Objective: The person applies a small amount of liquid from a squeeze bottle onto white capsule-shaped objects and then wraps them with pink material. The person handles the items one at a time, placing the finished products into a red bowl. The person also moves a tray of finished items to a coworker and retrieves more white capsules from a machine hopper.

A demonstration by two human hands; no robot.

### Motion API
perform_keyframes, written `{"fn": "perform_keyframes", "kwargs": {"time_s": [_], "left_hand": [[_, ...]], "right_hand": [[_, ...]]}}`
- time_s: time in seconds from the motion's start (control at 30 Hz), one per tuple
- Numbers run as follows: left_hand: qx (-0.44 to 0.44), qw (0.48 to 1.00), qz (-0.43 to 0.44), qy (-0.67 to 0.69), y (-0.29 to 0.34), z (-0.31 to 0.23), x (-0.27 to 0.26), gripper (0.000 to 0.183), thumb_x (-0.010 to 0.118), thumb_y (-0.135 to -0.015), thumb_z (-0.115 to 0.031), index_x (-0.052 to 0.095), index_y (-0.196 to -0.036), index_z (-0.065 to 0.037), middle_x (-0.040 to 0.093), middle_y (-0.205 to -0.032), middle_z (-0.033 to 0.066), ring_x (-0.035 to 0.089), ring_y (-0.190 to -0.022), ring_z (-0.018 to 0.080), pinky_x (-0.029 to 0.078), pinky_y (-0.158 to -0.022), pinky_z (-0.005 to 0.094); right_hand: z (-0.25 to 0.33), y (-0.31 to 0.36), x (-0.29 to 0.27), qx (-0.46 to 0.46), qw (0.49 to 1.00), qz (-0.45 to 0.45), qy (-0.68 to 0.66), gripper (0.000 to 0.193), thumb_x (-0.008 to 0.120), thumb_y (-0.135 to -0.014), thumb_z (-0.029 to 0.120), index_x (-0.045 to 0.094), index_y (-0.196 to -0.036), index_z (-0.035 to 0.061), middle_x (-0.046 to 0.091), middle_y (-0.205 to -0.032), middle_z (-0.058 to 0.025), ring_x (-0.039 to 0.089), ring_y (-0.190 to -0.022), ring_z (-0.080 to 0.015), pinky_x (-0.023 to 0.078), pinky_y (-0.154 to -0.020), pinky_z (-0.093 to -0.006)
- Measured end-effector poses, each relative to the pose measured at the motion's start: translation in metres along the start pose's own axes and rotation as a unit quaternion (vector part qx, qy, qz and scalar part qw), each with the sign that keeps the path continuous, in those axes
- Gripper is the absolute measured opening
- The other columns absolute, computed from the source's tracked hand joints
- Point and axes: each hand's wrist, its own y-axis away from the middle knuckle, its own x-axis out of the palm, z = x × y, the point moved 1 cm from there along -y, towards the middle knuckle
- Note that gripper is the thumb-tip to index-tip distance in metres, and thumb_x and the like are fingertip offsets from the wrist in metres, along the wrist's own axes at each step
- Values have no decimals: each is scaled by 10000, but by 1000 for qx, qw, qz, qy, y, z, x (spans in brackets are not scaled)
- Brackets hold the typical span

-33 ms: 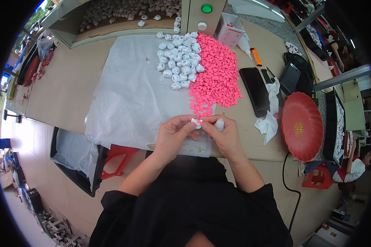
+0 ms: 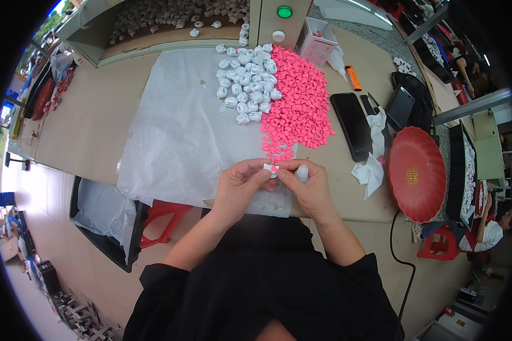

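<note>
My left hand (image 2: 237,186) is closed, pinching a small white piece (image 2: 270,175) between thumb and fingertips. From the other side, my right hand (image 2: 312,193) presses thumb and forefinger against a tiny pink piece (image 2: 275,168) on its top. A small white bottle (image 2: 302,173) with a thin tip is tucked in the curled fingers of my right hand. Just beyond my fingertips spreads a pile of pink pieces (image 2: 296,96). Left of that pile lie several rounded white pieces (image 2: 247,82) on a white paper sheet (image 2: 170,125).
A black phone (image 2: 350,125), an orange lighter (image 2: 353,78), crumpled tissue (image 2: 370,176) and a red scalloped dish (image 2: 417,170) lie to the right. A white box (image 2: 317,42) stands at the back. A shelf compartment (image 2: 170,38) holds many white pieces. Lower left is a black lined tray (image 2: 105,207).
</note>
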Motion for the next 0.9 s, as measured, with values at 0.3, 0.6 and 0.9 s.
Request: {"fn": "perform_keyframes", "kwargs": {"time_s": [0.3,0.6,0.9], "left_hand": [[-2,1000,13,3,1,-3,2,222,558,-824,28,544,-1046,32,616,-916,103,603,-794,135,501,-731,254],[18,999,1,-42,1,1,3,236,547,-796,72,549,-1029,37,605,-915,74,579,-810,90,482,-732,219],[27,999,-9,-30,1,2,5,231,552,-799,68,526,-1028,60,604,-947,135,594,-823,155,496,-751,271]], "right_hand": [[-19,0,0,-123,990,-2,73,123,621,-773,-8,628,-896,-13,611,-820,-62,569,-747,-97,448,-654,-219],[-17,1,1,-180,976,9,122,143,610,-741,-68,632,-875,-22,604,-818,-93,561,-726,-130,441,-645,-235],[-16,2,-1,-194,973,8,126,122,610,-747,-62,630,-861,-20,608,-818,-82,560,-724,-124,443,-646,-236]]}}
